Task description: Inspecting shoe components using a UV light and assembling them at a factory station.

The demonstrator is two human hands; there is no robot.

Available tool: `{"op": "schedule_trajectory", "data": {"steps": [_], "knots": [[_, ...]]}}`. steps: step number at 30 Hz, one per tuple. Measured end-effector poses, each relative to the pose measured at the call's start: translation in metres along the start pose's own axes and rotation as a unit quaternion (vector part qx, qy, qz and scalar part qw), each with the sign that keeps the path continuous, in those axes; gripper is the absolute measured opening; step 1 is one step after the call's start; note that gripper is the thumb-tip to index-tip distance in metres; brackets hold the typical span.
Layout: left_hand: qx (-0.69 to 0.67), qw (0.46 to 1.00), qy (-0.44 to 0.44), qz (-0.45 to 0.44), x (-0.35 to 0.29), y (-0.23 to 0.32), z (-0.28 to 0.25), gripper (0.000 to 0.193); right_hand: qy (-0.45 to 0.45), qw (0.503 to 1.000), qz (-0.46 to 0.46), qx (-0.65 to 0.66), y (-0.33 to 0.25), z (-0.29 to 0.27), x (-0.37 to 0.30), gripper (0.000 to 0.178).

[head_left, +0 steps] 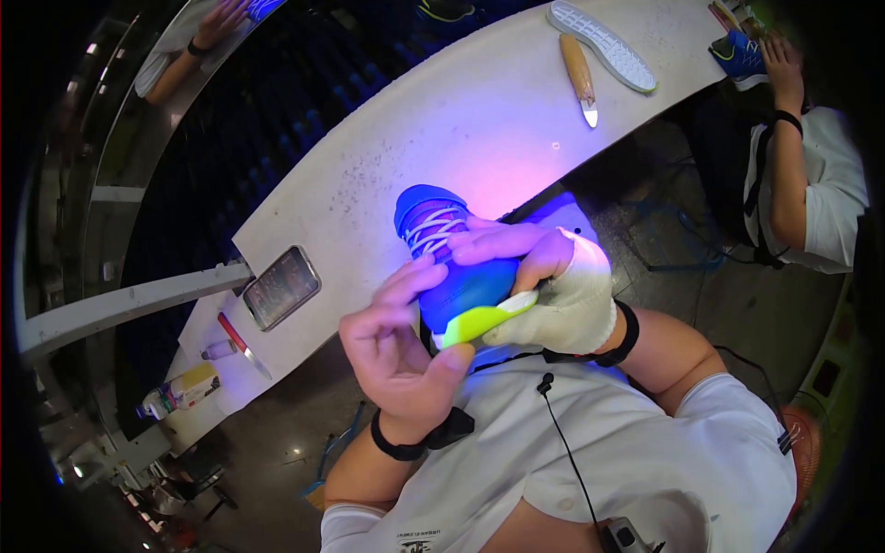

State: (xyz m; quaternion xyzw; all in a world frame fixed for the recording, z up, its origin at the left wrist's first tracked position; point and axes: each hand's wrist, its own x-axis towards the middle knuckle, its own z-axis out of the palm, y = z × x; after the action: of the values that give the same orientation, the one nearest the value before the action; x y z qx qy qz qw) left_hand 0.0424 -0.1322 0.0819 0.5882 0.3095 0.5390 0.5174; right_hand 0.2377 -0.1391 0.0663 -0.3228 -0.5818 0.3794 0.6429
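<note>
Partly hidden blue shoe (461, 293), left grip (398, 359) and gloved right grip (570, 290) both holding it, underside unseen.

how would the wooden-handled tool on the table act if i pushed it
The wooden-handled tool may rock or roll a little, since its handle looks rounded. It would probably move as one stiff piece, as handle and pale blade lie in one straight line. A sideways push toward the white sole might soon be stopped, as that lies close beside it.
</note>
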Motion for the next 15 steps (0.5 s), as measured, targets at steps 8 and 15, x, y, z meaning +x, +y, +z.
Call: {"op": "schedule_trajectory", "data": {"steps": [8, 15], "knots": [[0.133, 0.987, -0.084, 0.019, 0.018, 0.011, -0.019, 0.047, -0.083, 0.984, 0.009, -0.16, -0.003, -0.007, 0.015, 0.048], [0.072, 0.997, 0.022, -0.028, 0.017, 0.032, -0.043, 0.031, -0.084, 0.943, -0.071, -0.313, 0.055, -0.001, -0.007, 0.03]]}}
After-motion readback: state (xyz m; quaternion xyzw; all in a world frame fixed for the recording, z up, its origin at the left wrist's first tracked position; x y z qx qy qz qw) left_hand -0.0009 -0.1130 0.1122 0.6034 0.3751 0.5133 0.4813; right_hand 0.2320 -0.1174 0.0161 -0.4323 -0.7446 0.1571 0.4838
